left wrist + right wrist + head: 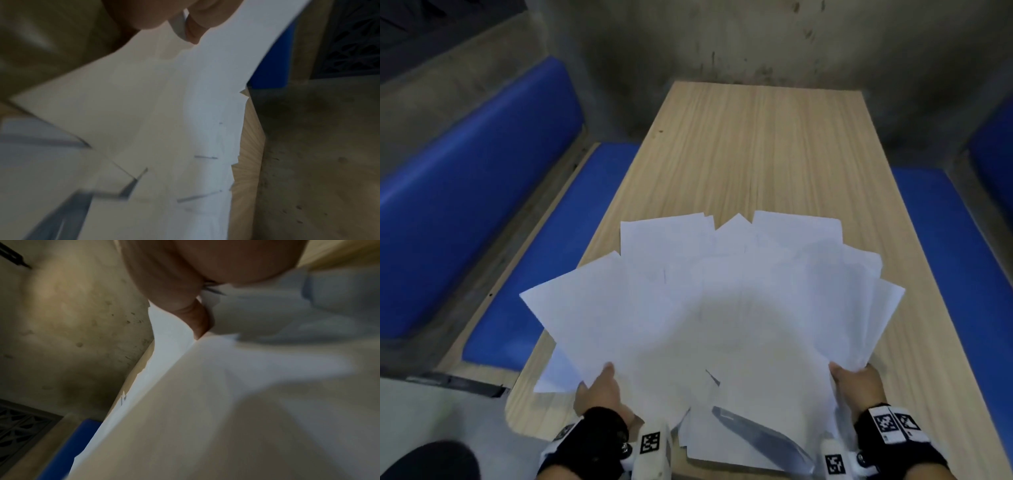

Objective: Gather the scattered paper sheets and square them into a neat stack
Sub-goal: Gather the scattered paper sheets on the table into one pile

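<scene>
While both hands (599, 383) (854, 383) pinch fanned paper sheets (709, 301), head view alone shows table (756, 144).

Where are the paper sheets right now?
In the head view the sheets fan across the near end of the table, held between the left hand and right hand.

Both hands reached forward, wrists strapped — left hand (599, 387) pinched the paper sheets (709, 308), right hand (856, 387) gripped their opposite edge
</scene>
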### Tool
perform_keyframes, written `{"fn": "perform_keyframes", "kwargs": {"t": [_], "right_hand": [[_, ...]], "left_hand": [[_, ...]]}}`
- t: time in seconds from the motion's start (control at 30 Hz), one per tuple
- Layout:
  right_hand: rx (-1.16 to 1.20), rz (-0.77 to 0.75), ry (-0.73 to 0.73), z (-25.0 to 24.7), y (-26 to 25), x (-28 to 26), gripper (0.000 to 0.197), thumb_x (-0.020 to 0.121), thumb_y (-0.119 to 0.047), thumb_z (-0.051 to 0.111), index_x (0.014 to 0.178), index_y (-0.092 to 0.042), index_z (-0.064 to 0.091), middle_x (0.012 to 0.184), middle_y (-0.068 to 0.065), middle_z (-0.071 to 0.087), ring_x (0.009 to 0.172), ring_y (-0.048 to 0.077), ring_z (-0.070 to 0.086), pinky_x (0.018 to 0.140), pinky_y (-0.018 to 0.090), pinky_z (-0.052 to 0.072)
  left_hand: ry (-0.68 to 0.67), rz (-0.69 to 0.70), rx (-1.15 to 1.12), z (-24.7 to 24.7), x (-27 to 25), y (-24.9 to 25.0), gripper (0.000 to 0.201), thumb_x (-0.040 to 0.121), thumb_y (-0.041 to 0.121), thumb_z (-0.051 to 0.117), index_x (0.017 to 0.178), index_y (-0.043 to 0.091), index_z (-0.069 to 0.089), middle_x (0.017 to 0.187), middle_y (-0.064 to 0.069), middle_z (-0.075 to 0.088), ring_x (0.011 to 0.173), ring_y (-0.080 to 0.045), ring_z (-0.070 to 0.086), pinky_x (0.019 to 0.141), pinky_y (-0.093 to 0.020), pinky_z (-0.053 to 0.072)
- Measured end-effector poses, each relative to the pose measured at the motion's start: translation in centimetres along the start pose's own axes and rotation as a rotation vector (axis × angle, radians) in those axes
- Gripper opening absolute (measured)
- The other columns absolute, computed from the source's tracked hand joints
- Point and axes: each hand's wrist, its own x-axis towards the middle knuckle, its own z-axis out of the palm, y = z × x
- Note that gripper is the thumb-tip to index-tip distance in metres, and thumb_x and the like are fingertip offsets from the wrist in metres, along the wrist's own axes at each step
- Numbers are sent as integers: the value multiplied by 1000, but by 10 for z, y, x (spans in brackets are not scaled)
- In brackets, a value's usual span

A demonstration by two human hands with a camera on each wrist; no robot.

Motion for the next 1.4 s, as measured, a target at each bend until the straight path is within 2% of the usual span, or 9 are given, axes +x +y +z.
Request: {"fn": "perform_keyframes", "kwargs": {"t": [0.13,0.43,0.53,0.73,0.9,1.03,1.13,1.27,1.4], "right_hand": [[-9,11,-2,0,-1,2,32,85,4,57,116,11,58,117,32,63,105,42,61,98,46,45],[-21,8,-16,-3,-3,-1,31,85,3,55,115,11,58,111,29,64,91,32,57,87,36,44],[-29,0,-23,-2,-1,1,30,84,3,55,113,10,59,105,26,65,92,35,60,87,39,46],[-5,-25,-20,-10,0,-3,27,84,3,54,110,7,60,96,22,64,92,38,62,85,41,48],[5,-37,-24,-11,4,-3,24,82,2,55,104,6,62,101,27,67,95,41,64,81,39,47],[-3,-27,-36,-13,4,-3,12,82,2,55,93,1,59,96,25,66,95,43,63,88,47,50],[-3,-12,-36,-14,6,-3,20,82,1,56,102,2,61,99,24,66,97,42,63,90,48,51],[21,-4,-35,-13,8,-5,30,83,1,56,112,4,59,99,21,63,93,38,61,82,39,47],[40,-7,-49,-13,6,-10,21,83,1,54,104,1,59,96,22,63,88,35,59,78,36,44]], "left_hand": [[123,393,59,-4,0,23,61,88,20,63,140,-2,37,146,-21,44,133,-36,44,112,-44,35],[-290,1292,100,-20,-77,126,105,83,-7,63,151,26,-10,160,9,7,144,-9,29,117,-30,29],[-402,1423,43,-20,-109,159,93,83,-4,65,150,23,8,157,-1,29,138,-10,42,114,-29,37],[-584,1125,-96,2,-122,164,28,88,-4,58,107,16,59,84,28,74,80,9,69,72,-9,54],[-709,840,319,51,-68,97,37,83,5,63,120,3,59,110,-11,72,91,-25,69,76,-31,54],[-556,799,747,81,-40,29,28,86,2,53,112,5,63,97,-9,62,87,-25,57,70,-26,39],[-519,749,795,96,-41,16,15,85,2,52,98,6,57,91,-12,59,83,-25,55,55,-22,37],[-604,636,741,109,-51,16,41,83,9,63,120,12,45,101,-7,55,90,-27,57,73,-30,44],[-706,513,741,111,-49,21,28,79,12,65,105,2,63,97,-16,65,91,-34,64,76,-38,52]]}}
